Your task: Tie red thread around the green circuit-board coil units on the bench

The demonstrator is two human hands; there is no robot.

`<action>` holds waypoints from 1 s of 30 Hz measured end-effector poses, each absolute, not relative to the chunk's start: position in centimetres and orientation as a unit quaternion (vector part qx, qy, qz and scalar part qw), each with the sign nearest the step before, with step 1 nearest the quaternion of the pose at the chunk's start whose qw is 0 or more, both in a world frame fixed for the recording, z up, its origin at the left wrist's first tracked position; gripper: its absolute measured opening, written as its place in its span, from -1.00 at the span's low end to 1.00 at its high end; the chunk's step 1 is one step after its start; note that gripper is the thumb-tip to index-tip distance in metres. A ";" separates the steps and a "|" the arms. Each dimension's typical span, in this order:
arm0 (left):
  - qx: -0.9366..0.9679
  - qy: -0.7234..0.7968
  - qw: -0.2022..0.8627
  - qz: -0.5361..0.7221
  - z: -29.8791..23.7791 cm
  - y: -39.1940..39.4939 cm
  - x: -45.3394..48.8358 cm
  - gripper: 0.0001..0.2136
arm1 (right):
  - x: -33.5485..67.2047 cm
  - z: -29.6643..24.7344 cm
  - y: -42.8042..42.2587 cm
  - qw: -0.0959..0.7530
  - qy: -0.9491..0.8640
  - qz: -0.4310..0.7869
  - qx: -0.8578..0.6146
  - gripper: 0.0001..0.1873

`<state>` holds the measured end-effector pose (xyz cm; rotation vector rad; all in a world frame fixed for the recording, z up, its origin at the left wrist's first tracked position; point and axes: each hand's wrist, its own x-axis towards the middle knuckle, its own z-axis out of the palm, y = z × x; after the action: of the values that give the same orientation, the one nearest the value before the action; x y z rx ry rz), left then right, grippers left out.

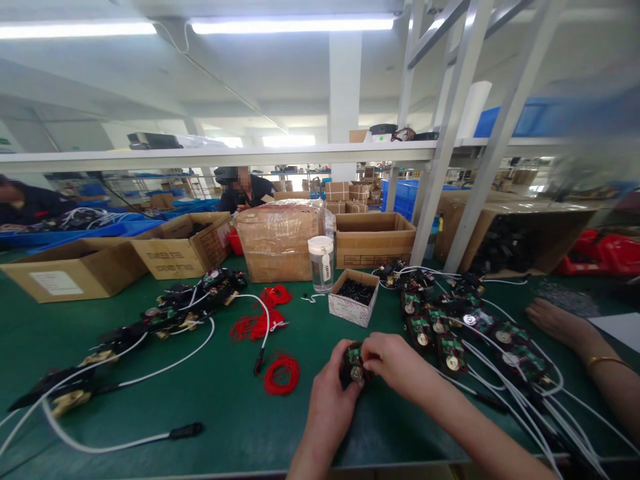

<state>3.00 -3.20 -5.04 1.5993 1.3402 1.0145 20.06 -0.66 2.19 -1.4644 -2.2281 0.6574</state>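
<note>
My left hand [330,390] grips a small black housing [355,355] with a green circuit board and a round metal disc inside it. The housing is held just above the green table. My right hand [393,357] reaches in from the right, its fingers pinched together at the housing's right edge. What lies between those fingertips is hidden. Beyond both hands stands a small white box [351,313] holding many small black parts. To the right lie several similar open housings [421,330] with boards, discs and white cables.
Red wire bundles [281,375] lie left of my hands. Farther left is a row of black units [175,307] with white cables. A lidded clear cup [321,263] stands before a wrapped carton [280,240]. Another person's hand [560,323] rests at the right.
</note>
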 end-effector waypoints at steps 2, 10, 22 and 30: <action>0.631 0.531 0.403 0.397 -5.1 -3.1 3.0 -0.35 | 19.9 2.9 0.2 0.166 -0.817 0.234 -0.499 -0.79; 0.626 0.534 0.405 0.398 -4.9 -3.1 3.1 -0.36 | 20.0 2.0 -0.8 0.182 -0.815 0.234 -0.498 -0.82; 0.624 0.522 0.405 0.417 -4.4 -3.5 3.1 -0.38 | 15.9 -5.6 -4.3 0.522 -0.548 0.193 -0.624 -0.86; 0.625 0.527 0.401 0.412 -3.9 -3.7 3.2 -0.44 | 14.0 -6.4 -4.6 0.549 -0.471 0.213 -0.657 -0.79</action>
<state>3.15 -3.73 -3.94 1.5811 1.3318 1.0428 13.99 -4.65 -6.43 -1.5549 -1.1157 0.5042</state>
